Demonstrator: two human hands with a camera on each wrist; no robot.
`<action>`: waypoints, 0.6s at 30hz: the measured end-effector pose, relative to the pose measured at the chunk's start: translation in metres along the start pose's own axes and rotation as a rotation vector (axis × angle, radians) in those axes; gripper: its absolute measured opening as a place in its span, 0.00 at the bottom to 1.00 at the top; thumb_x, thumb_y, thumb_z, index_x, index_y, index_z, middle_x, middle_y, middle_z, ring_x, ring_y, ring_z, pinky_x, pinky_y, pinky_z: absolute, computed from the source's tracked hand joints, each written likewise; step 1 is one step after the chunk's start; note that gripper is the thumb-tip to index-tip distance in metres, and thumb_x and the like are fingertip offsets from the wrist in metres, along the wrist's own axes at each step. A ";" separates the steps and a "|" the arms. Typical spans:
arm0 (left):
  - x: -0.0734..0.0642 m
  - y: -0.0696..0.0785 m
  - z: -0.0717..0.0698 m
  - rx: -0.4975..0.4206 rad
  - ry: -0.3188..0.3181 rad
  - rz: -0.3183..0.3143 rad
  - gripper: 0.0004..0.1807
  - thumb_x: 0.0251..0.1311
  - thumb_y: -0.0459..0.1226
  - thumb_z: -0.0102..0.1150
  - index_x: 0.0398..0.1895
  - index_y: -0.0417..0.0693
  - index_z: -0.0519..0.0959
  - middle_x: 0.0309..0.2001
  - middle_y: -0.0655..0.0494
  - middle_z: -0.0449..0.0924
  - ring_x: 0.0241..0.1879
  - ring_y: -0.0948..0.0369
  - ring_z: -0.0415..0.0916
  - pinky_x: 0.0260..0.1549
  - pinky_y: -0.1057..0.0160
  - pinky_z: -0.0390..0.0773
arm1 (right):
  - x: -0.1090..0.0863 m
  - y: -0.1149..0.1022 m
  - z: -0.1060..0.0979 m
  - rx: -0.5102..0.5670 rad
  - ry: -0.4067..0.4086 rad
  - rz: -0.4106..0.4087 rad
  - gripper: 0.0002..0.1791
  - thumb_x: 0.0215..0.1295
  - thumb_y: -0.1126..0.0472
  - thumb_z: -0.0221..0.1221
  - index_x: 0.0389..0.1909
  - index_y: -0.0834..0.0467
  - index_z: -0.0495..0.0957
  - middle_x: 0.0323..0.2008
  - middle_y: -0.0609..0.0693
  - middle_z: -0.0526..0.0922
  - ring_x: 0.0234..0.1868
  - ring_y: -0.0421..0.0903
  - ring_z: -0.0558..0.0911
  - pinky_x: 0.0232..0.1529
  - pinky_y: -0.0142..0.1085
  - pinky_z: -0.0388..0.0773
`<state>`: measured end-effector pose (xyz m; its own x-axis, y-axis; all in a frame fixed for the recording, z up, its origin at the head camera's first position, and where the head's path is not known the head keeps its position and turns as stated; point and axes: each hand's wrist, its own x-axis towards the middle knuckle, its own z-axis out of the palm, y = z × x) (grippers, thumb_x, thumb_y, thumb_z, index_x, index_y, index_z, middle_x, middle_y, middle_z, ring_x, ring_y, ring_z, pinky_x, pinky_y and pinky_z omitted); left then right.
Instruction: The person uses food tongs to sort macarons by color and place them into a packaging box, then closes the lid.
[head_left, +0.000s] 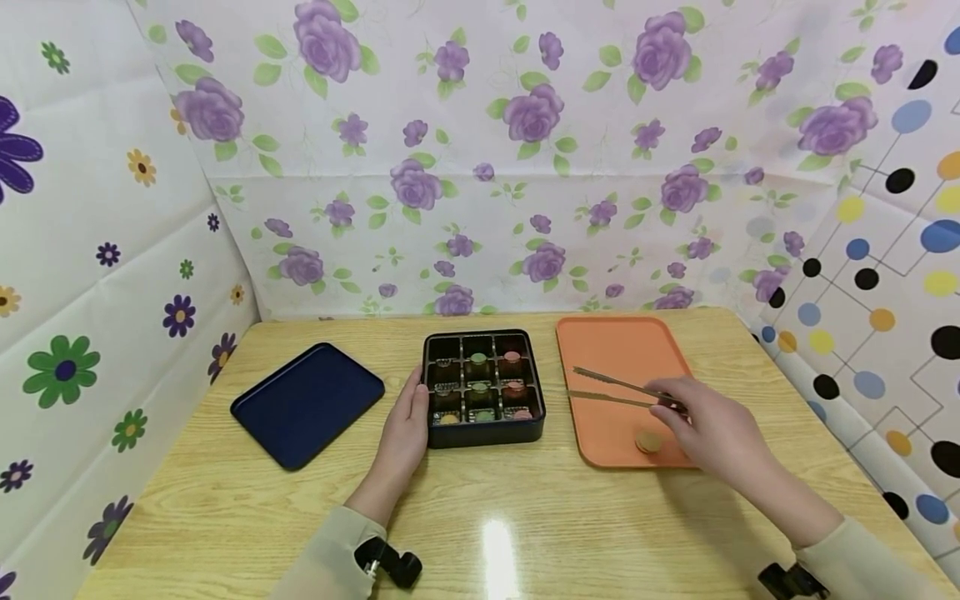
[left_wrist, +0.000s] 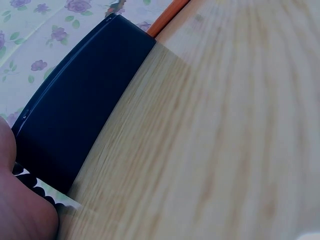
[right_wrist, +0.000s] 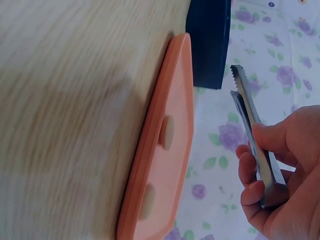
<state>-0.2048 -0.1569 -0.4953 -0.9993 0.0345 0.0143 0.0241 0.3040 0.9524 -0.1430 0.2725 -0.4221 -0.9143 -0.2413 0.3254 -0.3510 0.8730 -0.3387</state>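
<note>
Well, box [head_left: 486, 434] between hands [head_left: 405, 427] [head_left: 711, 423] — touching the left.

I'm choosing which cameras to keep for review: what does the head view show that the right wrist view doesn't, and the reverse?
Only the head view: the left hand against the side of the dark box, the green pieces and pink pieces inside it, and the flat dark blue tray.

Only the right wrist view: a second tan piece on the orange tray.

Both: the right hand holding the metal tongs, the orange tray, the first tan piece, the box's outside and the wooden table.
</note>
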 end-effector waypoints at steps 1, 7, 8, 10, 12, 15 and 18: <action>0.000 0.000 0.000 0.000 -0.002 0.002 0.33 0.93 0.55 0.32 0.93 0.61 0.47 0.90 0.54 0.45 0.88 0.46 0.43 0.83 0.36 0.49 | -0.002 0.002 -0.001 -0.002 -0.004 0.010 0.15 0.81 0.60 0.68 0.63 0.53 0.86 0.42 0.42 0.87 0.35 0.39 0.80 0.27 0.36 0.72; -0.001 0.000 0.000 0.012 -0.011 -0.005 0.34 0.93 0.55 0.32 0.93 0.61 0.47 0.90 0.52 0.45 0.88 0.46 0.43 0.83 0.36 0.49 | -0.011 0.013 -0.007 -0.014 -0.017 0.042 0.15 0.81 0.59 0.67 0.64 0.54 0.86 0.39 0.41 0.83 0.35 0.40 0.79 0.27 0.37 0.72; -0.001 0.000 0.000 0.014 -0.010 -0.008 0.34 0.92 0.56 0.32 0.93 0.61 0.47 0.90 0.52 0.45 0.88 0.45 0.43 0.83 0.36 0.49 | -0.013 0.015 -0.008 -0.015 -0.020 0.050 0.15 0.81 0.59 0.67 0.64 0.54 0.86 0.38 0.41 0.83 0.34 0.40 0.79 0.27 0.37 0.72; 0.000 0.000 -0.001 0.019 -0.008 -0.008 0.34 0.92 0.56 0.32 0.94 0.61 0.47 0.90 0.51 0.45 0.88 0.45 0.44 0.83 0.35 0.49 | -0.017 0.018 -0.010 -0.014 -0.027 0.070 0.15 0.82 0.58 0.66 0.64 0.54 0.86 0.38 0.41 0.83 0.34 0.40 0.79 0.27 0.37 0.71; 0.000 0.000 -0.001 0.016 -0.005 -0.005 0.34 0.92 0.56 0.32 0.93 0.61 0.47 0.90 0.51 0.45 0.88 0.45 0.44 0.83 0.35 0.49 | -0.021 0.022 -0.011 -0.011 -0.030 0.089 0.16 0.83 0.57 0.66 0.65 0.54 0.86 0.38 0.41 0.83 0.34 0.41 0.79 0.27 0.37 0.71; 0.000 -0.001 -0.001 0.008 -0.007 -0.006 0.34 0.92 0.56 0.32 0.93 0.61 0.47 0.90 0.52 0.46 0.88 0.46 0.44 0.83 0.36 0.49 | -0.028 0.031 -0.012 -0.006 -0.036 0.110 0.16 0.83 0.56 0.66 0.65 0.54 0.86 0.41 0.42 0.86 0.36 0.42 0.81 0.28 0.38 0.72; 0.000 -0.001 -0.002 0.007 -0.007 -0.007 0.34 0.92 0.56 0.32 0.93 0.62 0.47 0.90 0.52 0.46 0.88 0.45 0.44 0.83 0.36 0.49 | -0.035 0.039 -0.014 -0.007 -0.048 0.125 0.17 0.83 0.56 0.66 0.66 0.55 0.86 0.44 0.45 0.88 0.40 0.44 0.84 0.30 0.39 0.75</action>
<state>-0.2049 -0.1587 -0.4957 -0.9992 0.0388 0.0056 0.0174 0.3114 0.9501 -0.1215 0.3209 -0.4349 -0.9595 -0.1502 0.2383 -0.2322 0.9006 -0.3674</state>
